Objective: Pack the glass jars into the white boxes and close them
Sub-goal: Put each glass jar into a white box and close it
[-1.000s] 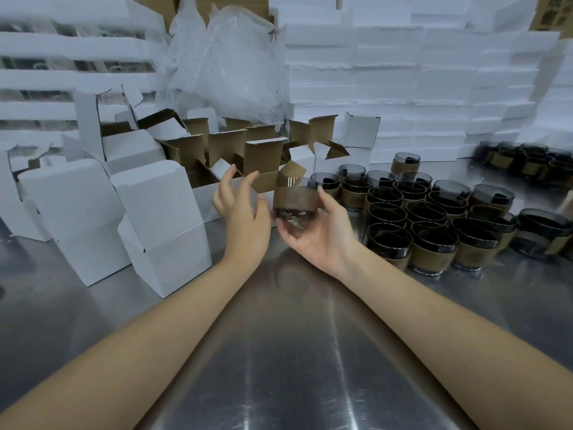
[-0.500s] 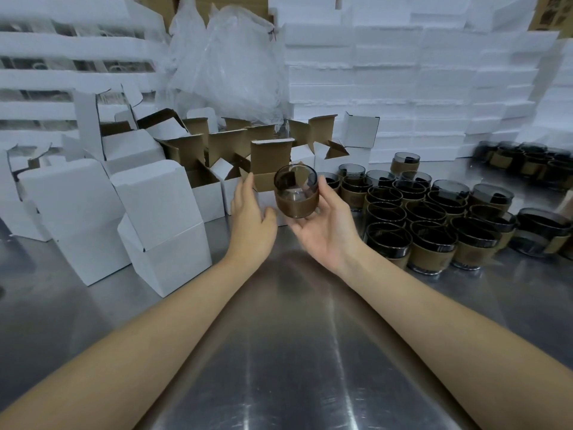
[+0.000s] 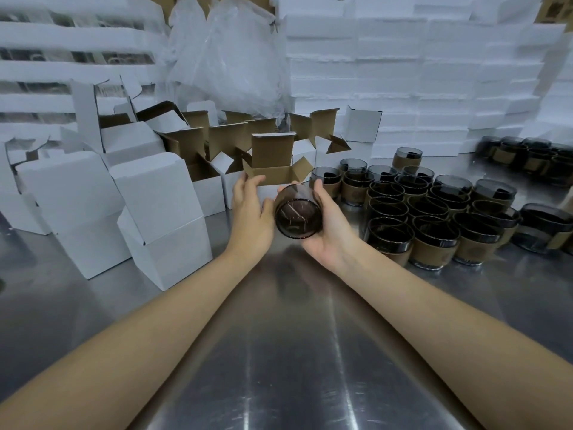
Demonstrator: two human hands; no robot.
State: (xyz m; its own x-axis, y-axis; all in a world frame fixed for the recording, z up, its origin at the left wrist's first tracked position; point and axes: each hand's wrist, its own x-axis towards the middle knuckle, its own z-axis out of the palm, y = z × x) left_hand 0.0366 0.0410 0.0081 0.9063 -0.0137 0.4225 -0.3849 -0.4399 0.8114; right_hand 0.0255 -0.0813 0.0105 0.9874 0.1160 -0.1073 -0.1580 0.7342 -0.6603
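Both my hands meet just above the steel table (image 3: 279,336). My right hand (image 3: 330,226) grasps one dark glass jar (image 3: 297,216), palm beneath it and fingers (image 3: 319,189) curled over its far side. The jar lies tipped on its side, one round end facing me; I cannot tell whether that end is the mouth or the base. My left hand (image 3: 249,209) lies just left of the grip, unclenched and holding nothing, its thumb edge close against the jar wall. Its fingertips reach the near rim of the open white box (image 3: 273,150); whether they touch it cannot be told.

That box stands directly beyond the grip, brown inside, its rear flap upright and its side flaps spread. Further open boxes (image 3: 198,141) crowd behind and left of it. Left of the grip stand several closed white boxes (image 3: 161,206), the nearest leaning against one another. Right of the grip, many waiting jars (image 3: 434,218) stand upright in close rows, touching, each wrapped in a brown sleeve. A second cluster of jars (image 3: 527,156) sits farther right and back, well apart from the grip. Crumpled clear plastic sheeting (image 3: 229,57) rises behind the open boxes. Stacked white slabs (image 3: 403,72) fill the background beyond the grip to the right.
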